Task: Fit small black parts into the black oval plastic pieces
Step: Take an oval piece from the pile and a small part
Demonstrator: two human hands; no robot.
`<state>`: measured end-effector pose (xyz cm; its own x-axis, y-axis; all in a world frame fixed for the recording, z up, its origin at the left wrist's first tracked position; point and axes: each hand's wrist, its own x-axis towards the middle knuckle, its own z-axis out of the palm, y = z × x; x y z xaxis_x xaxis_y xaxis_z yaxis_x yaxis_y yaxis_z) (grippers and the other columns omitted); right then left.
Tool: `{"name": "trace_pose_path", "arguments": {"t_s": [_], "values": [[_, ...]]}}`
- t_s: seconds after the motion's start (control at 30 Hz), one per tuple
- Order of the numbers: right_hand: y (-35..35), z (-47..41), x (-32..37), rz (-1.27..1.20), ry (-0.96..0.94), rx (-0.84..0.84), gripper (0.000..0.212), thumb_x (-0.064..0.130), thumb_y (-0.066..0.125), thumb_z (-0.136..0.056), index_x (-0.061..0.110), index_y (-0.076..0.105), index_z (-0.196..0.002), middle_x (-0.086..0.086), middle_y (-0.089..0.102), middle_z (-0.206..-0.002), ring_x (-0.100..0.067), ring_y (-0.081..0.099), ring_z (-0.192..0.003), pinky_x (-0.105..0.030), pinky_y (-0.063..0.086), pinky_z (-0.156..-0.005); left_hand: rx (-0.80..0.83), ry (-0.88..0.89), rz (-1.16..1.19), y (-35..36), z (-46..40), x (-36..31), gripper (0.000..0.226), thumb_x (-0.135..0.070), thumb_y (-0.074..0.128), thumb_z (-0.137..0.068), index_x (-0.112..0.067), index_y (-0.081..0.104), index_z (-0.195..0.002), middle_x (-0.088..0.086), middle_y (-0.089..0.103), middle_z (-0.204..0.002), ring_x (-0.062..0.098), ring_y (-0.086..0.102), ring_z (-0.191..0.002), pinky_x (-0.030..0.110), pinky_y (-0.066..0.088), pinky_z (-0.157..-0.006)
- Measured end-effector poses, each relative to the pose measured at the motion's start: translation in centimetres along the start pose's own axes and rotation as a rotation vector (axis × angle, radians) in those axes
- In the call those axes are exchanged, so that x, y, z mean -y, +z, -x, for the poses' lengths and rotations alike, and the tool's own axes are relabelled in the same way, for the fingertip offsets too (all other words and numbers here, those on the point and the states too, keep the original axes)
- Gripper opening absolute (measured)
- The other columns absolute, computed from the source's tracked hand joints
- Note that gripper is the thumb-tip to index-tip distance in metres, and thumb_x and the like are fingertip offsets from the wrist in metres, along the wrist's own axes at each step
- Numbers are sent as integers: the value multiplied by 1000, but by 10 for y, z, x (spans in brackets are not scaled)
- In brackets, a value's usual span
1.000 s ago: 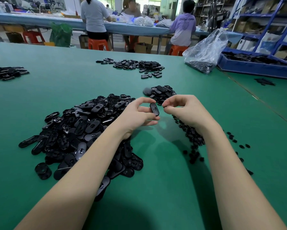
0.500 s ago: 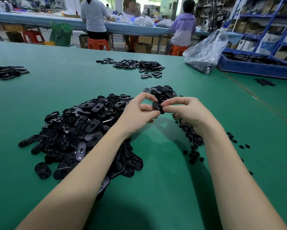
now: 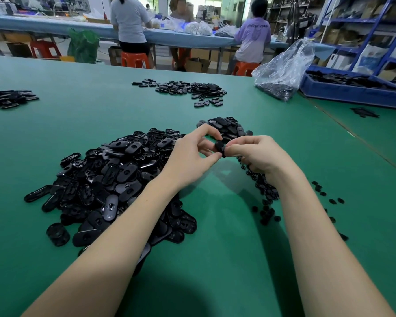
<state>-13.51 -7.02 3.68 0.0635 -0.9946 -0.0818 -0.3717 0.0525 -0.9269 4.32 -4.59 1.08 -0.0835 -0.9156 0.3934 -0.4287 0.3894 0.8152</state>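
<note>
Head view of an assembly station. The left hand (image 3: 187, 156) and right hand (image 3: 258, 154) meet above the green counter (image 3: 215, 259), both pinching one black oval piece (image 3: 220, 148) held between them. The left thumb and forefinger clasp it from the left; the right thumb and curled fingers press on it from the right. Whether a small black part is already seated cannot be told, since the fingers hide the recess. The piece appears tilted, its long axis running roughly near-left to far-right, though little of it shows.

The large heap of oval pieces (image 3: 105, 179) lies to the near left, under and beside the left forearm, so the left hand is nearer to it. The small black parts (image 3: 266, 197) trail near and right, beneath the right wrist, so the right hand is nearer to them. A smaller stack of ovals (image 3: 226, 126) sits just beyond the hands.

A person seated at the far bench wears a purple shirt (image 3: 253, 40) with printed lettering, too blurred to read reliably.
</note>
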Motion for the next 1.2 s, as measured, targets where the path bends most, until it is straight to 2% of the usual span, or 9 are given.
{"name": "trace_pose_path", "arguments": {"t_s": [0.2,0.37,0.43,0.53,0.7,0.83,1.07,1.2], "values": [[4,0,-1,-26,15,13,6,24,83,-75,28,78,-76,12,63,-64,-8,42,-54,-16,28,-39,-13,28,-32,-1,-1,-1,26,-10,74,-84,-25,63,-102,-7,75,-81,2,66,-77,8,41,-65],[5,0,-2,-13,-30,-16,14,31,86,-76,30,76,-85,12,61,-63,-7,44,-50,-15,32,-42,-5,-11,25,-3,-2,-1,25,-8,74,-86,-22,63,-103,-3,77,-83,7,68,-77,9,40,-66],[6,2,-3,-61,-48,10,12,33,86,-79,29,77,-87,16,67,-69,-5,46,-52,-14,35,-45,5,-53,97,-6,-2,-2,24,-6,73,-87,-19,62,-105,0,77,-84,5,66,-72,10,43,-67],[6,5,-5,-132,-60,44,11,36,85,-81,28,79,-85,11,71,-82,-7,48,-58,-15,36,-48,45,-145,235,-10,-4,-2,23,-6,69,-90,-19,63,-107,3,77,-83,6,66,-73,18,53,-68],[8,6,-4,-71,-114,16,13,35,87,-77,29,76,-76,10,64,-68,-3,46,-52,-10,38,-47,28,-251,346,-9,-4,-1,20,-3,71,-88,-15,65,-102,4,76,-81,14,71,-79,26,58,-75],[10,6,-3,-52,-132,48,11,28,85,-82,25,75,-84,8,63,-70,-4,45,-51,-11,37,-47,47,-294,381,-11,-5,3,20,-1,71,-87,-14,63,-100,4,76,-76,16,70,-74,29,58,-86],[7,5,-2,-12,-167,76,6,21,80,-86,25,75,-83,5,62,-70,-7,47,-57,-11,41,-54,58,-320,425,-10,-5,4,20,1,70,-87,-12,63,-101,11,76,-81,17,70,-74,30,57,-90],[8,3,-3,-18,-169,53,6,21,81,-84,24,75,-83,9,63,-66,-4,47,-51,-9,40,-51,55,-330,423,-9,-5,4,20,1,70,-88,-12,62,-101,12,76,-82,18,70,-74,32,57,-93]]}}
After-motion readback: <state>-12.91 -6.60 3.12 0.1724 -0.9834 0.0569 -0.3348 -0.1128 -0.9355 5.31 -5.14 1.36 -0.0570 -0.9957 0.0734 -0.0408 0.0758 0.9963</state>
